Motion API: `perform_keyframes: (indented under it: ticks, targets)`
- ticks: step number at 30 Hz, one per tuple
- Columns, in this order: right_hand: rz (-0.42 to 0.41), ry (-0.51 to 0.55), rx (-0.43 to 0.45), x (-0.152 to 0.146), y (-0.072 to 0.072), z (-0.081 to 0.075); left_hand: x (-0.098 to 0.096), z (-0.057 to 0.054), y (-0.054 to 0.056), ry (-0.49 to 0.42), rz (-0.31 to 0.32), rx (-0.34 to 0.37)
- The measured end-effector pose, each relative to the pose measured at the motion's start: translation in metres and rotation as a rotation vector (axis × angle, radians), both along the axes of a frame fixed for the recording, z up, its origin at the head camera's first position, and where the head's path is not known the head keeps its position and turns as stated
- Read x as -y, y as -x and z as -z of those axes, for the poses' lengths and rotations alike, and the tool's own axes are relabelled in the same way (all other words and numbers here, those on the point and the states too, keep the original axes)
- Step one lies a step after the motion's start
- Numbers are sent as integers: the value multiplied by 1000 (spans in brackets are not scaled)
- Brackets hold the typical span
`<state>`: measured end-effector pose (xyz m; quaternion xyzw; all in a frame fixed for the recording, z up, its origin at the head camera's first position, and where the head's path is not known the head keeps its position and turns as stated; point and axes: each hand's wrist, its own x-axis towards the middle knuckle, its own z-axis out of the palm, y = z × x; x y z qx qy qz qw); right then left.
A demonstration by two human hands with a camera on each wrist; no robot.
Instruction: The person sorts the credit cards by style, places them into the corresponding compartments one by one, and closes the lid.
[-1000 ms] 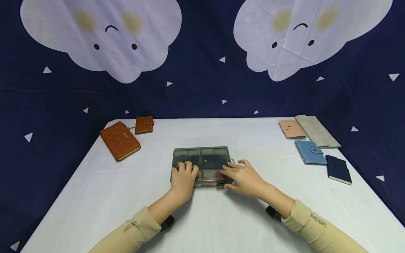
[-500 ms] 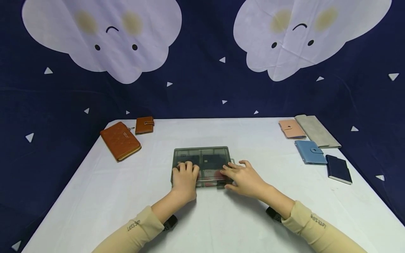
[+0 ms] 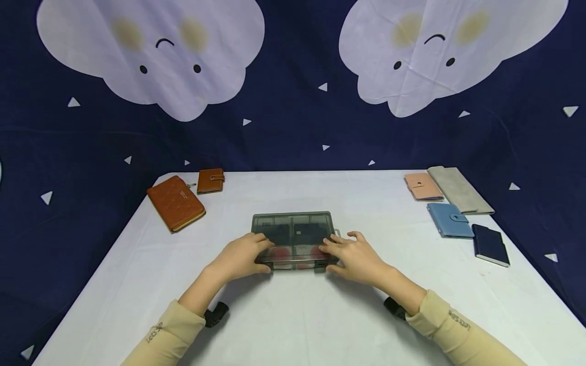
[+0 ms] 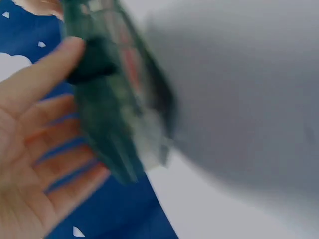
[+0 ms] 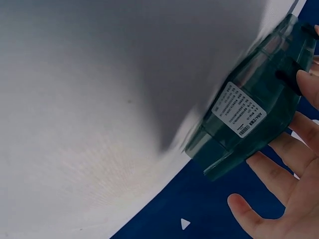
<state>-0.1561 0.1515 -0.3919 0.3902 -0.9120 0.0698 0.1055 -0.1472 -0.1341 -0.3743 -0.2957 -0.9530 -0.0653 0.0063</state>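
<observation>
A see-through dark green plastic storage case (image 3: 302, 235), its lid down, lies mid-table. Dark and red contents show through its divided lid. My left hand (image 3: 239, 256) holds the front left corner, with the fingers over the lid's edge and the thumb at the front. In the left wrist view that thumb touches a black latch (image 4: 92, 64). At the front right corner, my right hand (image 3: 359, 258) holds the case with its thumb by the other latch (image 5: 289, 74); its little finger stands apart. A printed white label (image 5: 239, 109) shows in the right wrist view.
A brown zip wallet (image 3: 177, 204) and a small brown card holder (image 3: 210, 181) lie at the back left. On the right are a peach card holder (image 3: 423, 186), a grey long wallet (image 3: 460, 190), a blue card holder (image 3: 450, 220) and a navy notebook (image 3: 490, 245).
My left hand has moved from on top of the lid to the case's front left corner, its thumb now at the front. My right hand and the case have hardly moved.
</observation>
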Motion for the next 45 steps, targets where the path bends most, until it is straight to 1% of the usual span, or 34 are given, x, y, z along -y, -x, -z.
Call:
perform_keyframes:
  ticks: [2,4,7,10,14,19,23,26,28,30,31,32,34,35,37,38,39,41,43,45]
  targets:
    - [1,0,-5,1,1,0,6,1,1,-30,23,1]
    - [4,-4,-8,1,3,-1,9,2,2,-42,51,-28]
    - [8,-15,-13,2,5,-1,10,4,3,-58,74,-75]
    - [10,-21,-5,1,6,0,10,6,5,-65,82,-101]
    - [17,-23,-2,0,7,0,9,9,7,-70,80,-104]
    - [34,-17,15,-1,6,0,7,10,8,-65,65,-94]
    - [44,-24,53,-1,3,-1,7,9,7,-62,55,-68]
    - [30,-24,115,-3,1,-4,9,8,6,-91,56,-22]
    - [23,-1,158,-6,0,-8,13,8,6,-138,52,22]
    - [33,29,167,-11,2,-11,19,8,6,-201,26,54]
    - [49,50,159,-15,4,-13,23,7,6,-229,6,51]
    - [77,67,138,-19,6,-15,27,6,7,-252,-19,33]
    - [159,84,79,-28,13,-18,36,4,9,-265,-82,-45]
    - [209,84,48,-32,18,-19,41,3,10,-257,-117,-99]
    - [307,73,17,-41,28,-21,49,2,15,-217,-190,-193]
    - [351,59,10,-45,33,-21,53,2,18,-188,-224,-223]
    - [388,47,14,-49,38,-21,56,3,21,-157,-254,-237]
    - [434,33,29,-54,46,-21,61,4,27,-111,-305,-212]
    - [455,27,54,-56,51,-21,63,6,30,-78,-338,-154]
    - [458,21,69,-57,54,-20,64,8,33,-54,-358,-94]
